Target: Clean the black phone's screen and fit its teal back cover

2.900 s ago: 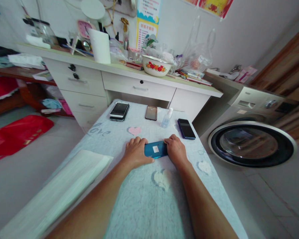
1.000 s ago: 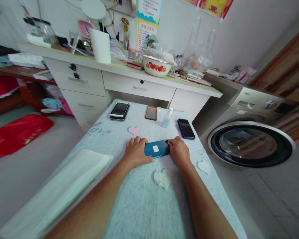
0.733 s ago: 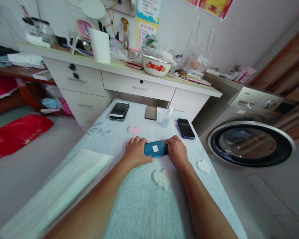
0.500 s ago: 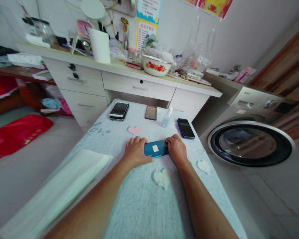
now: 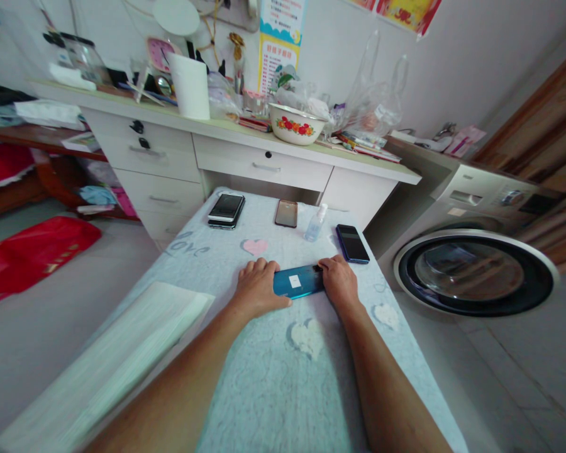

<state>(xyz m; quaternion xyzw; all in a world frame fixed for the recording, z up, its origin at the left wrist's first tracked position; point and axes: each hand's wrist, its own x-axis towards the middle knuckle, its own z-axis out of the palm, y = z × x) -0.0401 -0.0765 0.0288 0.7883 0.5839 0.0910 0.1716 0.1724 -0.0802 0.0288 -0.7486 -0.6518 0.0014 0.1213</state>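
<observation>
A blue phone (image 5: 306,282) lies sideways between my hands, its back up, with a small white square label on it and a dark camera patch at its right end. My left hand (image 5: 259,288) grips the phone's left end, thumb along the near edge and fingers over the far side. At the other end, my right hand (image 5: 339,280) is closed on the right edge by the camera patch, the fingers bent together. The cloth-covered table (image 5: 273,371) is beneath both hands.
Farther back stand a stack of phones (image 5: 226,209), a brown phone case (image 5: 286,213), a clear spray bottle (image 5: 316,223) and a dark phone (image 5: 352,243). A folded white cloth (image 5: 108,365) covers the left side. A washing machine (image 5: 471,251) stands to the right.
My right hand has shifted slightly right, uncovering more of the phone's camera end. The left hand and the phone stay nearly in place.
</observation>
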